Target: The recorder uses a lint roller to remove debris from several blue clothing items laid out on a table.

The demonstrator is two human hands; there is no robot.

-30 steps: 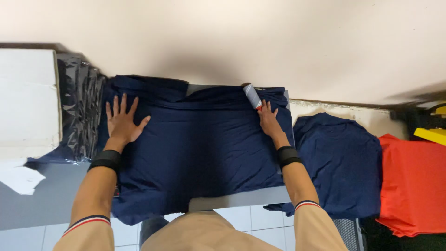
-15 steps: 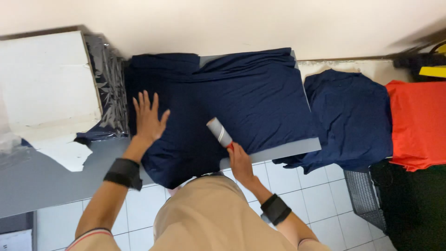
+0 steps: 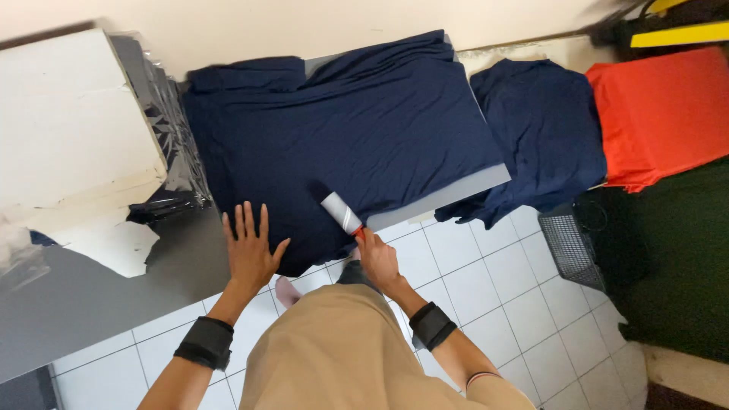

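Navy-blue garment (image 3: pixel 342 137) lying soft and limp, being flattened near its near edge by splayed left hand (image 3: pixel 249 254), right hand (image 3: pixel 377 258) clenching lint roller (image 3: pixel 342 213) by its handle.

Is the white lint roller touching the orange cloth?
No, the white lint roller in the right hand lies on the dark navy blue garment.
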